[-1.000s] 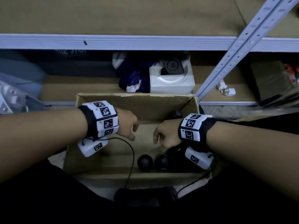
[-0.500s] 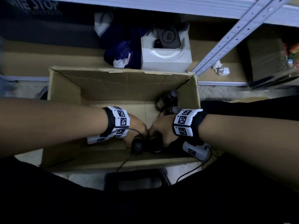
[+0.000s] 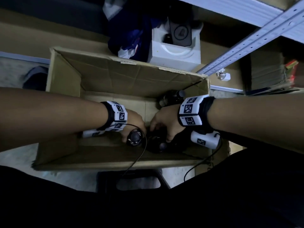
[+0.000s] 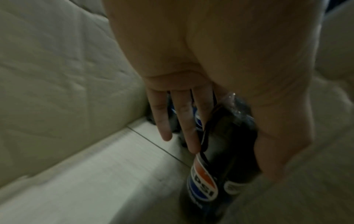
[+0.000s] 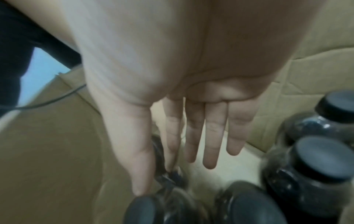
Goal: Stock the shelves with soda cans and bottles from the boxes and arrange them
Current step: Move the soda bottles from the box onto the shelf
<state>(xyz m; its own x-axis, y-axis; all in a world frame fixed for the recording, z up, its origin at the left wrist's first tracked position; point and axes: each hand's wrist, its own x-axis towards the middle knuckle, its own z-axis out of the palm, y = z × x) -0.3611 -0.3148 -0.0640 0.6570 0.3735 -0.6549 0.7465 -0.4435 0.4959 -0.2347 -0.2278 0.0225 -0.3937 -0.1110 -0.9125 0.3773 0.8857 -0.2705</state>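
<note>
Both hands were down inside the cardboard box [image 3: 105, 76]. The left hand [image 3: 131, 124] held a dark Pepsi bottle [image 4: 220, 159] by its upper part, the thumb on one side of it and the index finger against the other, while the remaining fingers [image 4: 162, 121] hung straight and touched nothing. The right hand [image 3: 166, 124] had its thumb and index finger round the neck of a second bottle [image 5: 168, 178]; its other three fingers [image 5: 210, 136] pointed straight down, apart from the bottle.

After the hands, in order of size: the box stood open on the floor, against the front edge of a low shelf [image 3: 24, 35]. A grey metal upright [image 3: 250, 45] of the shelving ran slantwise at the upper right. On the low shelf, just behind the box, sat a white carton [image 3: 176, 55] with a dark flat object in it, and beside that a bundle of blue and white cloth [image 3: 130, 40].

Both gripped bottles stood by the near wall of the box, just beside each other. More dark-capped bottles [image 5: 316, 163] stood by the right wall, and a few more [image 3: 172, 97] in the far right corner, partly hidden by the right wrist. A thin black cable [image 3: 141, 155] looped from the left wristband over the near wall.
</note>
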